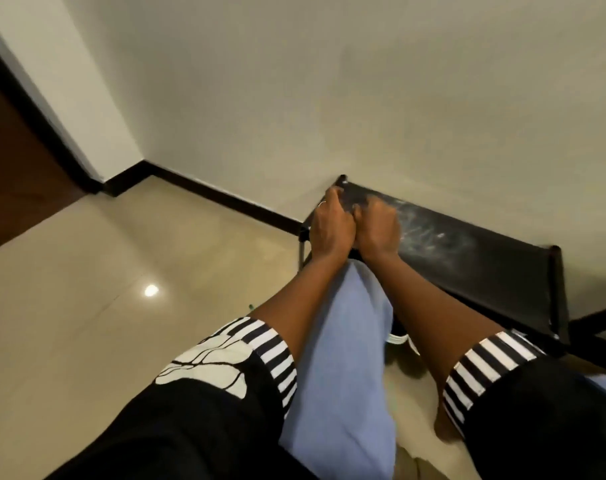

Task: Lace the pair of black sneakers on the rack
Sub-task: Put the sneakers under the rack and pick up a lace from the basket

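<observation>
A low black rack stands against the wall, its top smeared with pale dust. My left hand, with a ring on one finger, and my right hand are pressed side by side over the rack's left end. Their fingers curl away from the camera, and what they hold is hidden and blurred. A small part of a black sneaker with white stripes shows below the rack top, between my raised knee and my right forearm. No lace is visible.
My knee in blue trousers rises between my forearms. Glossy beige floor tiles spread to the left, with a black skirting board along the wall. A brown door is at the far left.
</observation>
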